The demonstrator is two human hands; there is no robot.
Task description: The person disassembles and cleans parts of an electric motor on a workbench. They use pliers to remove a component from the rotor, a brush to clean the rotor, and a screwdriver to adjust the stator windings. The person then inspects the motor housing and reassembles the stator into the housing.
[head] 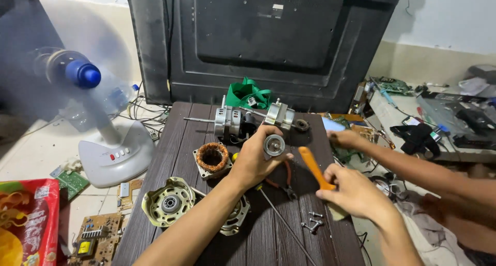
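My left hand is over the dark wooden table and grips a small round metal motor part between thumb and fingers. My right hand holds an orange-handled tool, whose handle points up and left towards that part. Beside my left hand lies a stator with copper winding. A pale yellow motor end cover lies near my left forearm. Red-handled pliers and a thin metal rod lie between my hands.
Another person's hand reaches in from the right. A motor assembly and a green bag sit at the table's far end, before a large black panel. Loose screws lie near my right hand. A running fan stands on the left floor among circuit boards.
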